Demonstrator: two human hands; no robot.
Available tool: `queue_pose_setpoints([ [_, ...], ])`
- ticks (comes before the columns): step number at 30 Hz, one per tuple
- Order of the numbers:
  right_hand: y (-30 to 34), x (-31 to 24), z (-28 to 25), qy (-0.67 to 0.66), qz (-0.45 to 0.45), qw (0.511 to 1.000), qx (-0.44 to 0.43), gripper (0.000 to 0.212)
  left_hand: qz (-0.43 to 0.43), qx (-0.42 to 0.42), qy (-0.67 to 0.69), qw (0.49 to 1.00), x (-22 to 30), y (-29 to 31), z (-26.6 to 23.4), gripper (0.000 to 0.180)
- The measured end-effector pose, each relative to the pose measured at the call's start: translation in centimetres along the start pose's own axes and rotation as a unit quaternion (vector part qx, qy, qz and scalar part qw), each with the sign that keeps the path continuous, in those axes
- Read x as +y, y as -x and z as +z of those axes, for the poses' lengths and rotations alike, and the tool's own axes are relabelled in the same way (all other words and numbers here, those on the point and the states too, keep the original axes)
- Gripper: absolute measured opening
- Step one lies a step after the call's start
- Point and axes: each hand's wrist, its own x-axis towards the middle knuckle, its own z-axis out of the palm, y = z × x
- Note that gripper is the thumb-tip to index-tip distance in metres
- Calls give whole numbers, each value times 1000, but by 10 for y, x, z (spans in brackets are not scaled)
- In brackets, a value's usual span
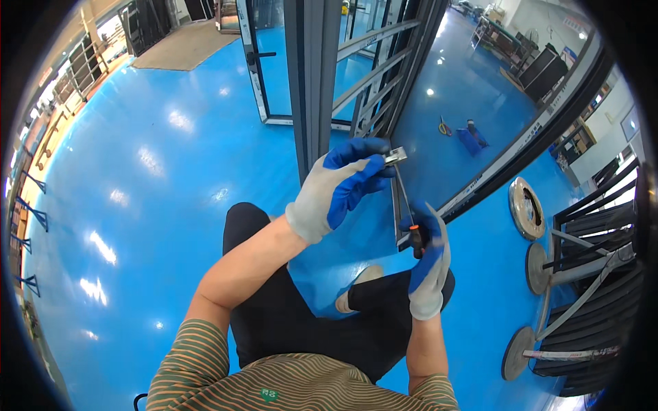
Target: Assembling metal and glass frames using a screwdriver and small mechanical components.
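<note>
In a grey glove with blue-coated fingers, my left hand (346, 181) pinches a small silver metal fitting (395, 157) between thumb and fingertips. My right hand (430, 257), gloved the same way, is wrapped round a screwdriver (415, 241) with a black and orange handle. Its thin shaft points up toward the fitting; whether the tip touches it I cannot tell. Both hands are in front of a dark grey metal-framed window or door unit (308, 89), close to its lower corner. My knees are bent and spread below the hands.
Scissors (444, 126) and a blue tray (471, 139) show beyond the slanted frame. On the right are a wrapped ring-shaped roll (526, 208) and a rack of long dark strips (589, 294). Blue stands (33, 214) line the far left. The blue floor is glossy.
</note>
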Motion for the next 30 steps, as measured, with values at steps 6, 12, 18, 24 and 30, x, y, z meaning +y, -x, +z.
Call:
queue_pose_setpoints([
  [6, -62, 34, 1, -98, 191, 968, -130, 37, -76, -49, -134, 987, 24, -56, -15, 36],
  [12, -114, 108, 7, -63, 155, 949, -266, 35, -33, -56, -255, 965, -3, -77, -69, 45],
  [18, -123, 146, 5, 58, 168, 942, -286, 31, -70, -82, -264, 958, -7, -83, -99, 50],
  [24, -135, 166, 12, 85, 139, 929, -333, 29, -48, -73, -326, 941, -31, -88, -124, 50],
  [30, -130, 167, 23, 21, 166, 922, -348, 24, -29, -36, -336, 941, -32, -83, -122, 51],
])
